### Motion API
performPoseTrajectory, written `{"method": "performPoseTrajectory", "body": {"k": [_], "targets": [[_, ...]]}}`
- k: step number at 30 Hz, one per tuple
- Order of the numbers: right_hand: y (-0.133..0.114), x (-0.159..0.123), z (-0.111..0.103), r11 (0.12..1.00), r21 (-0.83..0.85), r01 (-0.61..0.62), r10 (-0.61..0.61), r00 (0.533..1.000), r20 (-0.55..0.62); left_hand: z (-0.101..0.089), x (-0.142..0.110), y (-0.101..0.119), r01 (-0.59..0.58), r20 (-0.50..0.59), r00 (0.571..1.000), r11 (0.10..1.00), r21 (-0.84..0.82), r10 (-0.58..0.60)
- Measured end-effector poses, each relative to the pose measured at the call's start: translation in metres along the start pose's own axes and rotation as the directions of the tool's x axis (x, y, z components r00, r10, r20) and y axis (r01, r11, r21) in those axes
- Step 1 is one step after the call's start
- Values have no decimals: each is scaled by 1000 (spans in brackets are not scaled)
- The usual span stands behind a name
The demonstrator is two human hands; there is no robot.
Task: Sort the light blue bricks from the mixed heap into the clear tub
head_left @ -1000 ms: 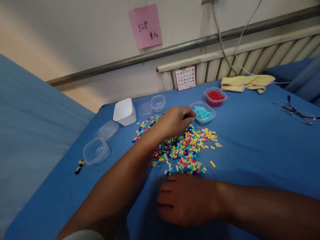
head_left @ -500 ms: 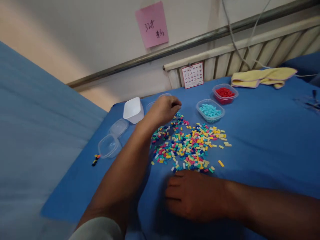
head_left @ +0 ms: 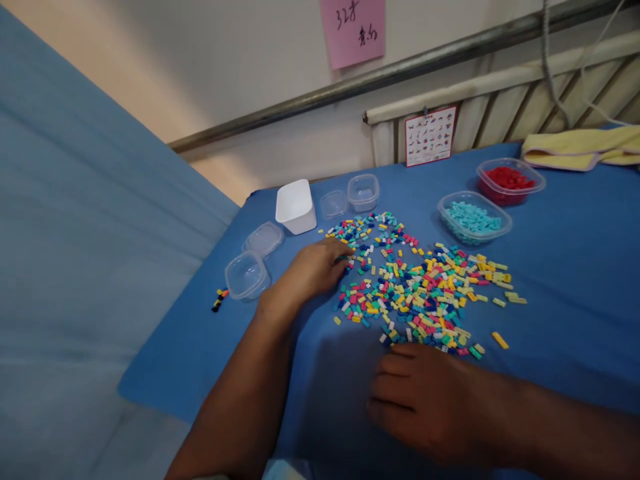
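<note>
My left hand is at the left edge of a loose heap of small coloured building bricks on the blue cloth. Its fingers are bent over the bricks, with a small gap between thumb and forefinger, and no brick shows in it. Just below the heap rests my right hand, back upward and fingers curled in. Its fingertips are hidden, so whatever it may hold cannot be seen. A single yellow brick lies apart, to the right of the heap.
Behind the heap stand clear tubs of light-blue bricks and red bricks. A white box, clear containers and a small joined brick piece are on the left. A picture card leans at the radiator, near a yellow cloth.
My left hand has come down from above the back of the heap to its left edge, uncovering two clear containers. The view has shifted left; my right hand stays below the heap.
</note>
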State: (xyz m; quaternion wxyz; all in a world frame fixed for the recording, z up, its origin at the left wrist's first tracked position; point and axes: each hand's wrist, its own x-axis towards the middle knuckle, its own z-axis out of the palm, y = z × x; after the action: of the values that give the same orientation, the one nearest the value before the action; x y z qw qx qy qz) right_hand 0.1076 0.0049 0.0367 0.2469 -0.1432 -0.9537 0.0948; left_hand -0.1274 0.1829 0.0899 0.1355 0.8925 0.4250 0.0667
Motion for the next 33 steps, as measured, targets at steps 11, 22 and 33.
{"method": "performPoseTrajectory", "body": {"k": [11, 22, 33], "targets": [[-2, -6, 2, 999, 38, -39, 39, 999, 7, -3, -5, -8, 98, -18, 994, 942, -321, -110], [-3, -5, 1, 997, 58, -42, 40, 999, 30, 5, 1, -27, 287, 7, 928, 703, -650, -372], [-2, -6, 2, 998, 52, -45, 43, 998, 34, 10, 8, -24, 126, -303, 942, 989, -82, -145]]}}
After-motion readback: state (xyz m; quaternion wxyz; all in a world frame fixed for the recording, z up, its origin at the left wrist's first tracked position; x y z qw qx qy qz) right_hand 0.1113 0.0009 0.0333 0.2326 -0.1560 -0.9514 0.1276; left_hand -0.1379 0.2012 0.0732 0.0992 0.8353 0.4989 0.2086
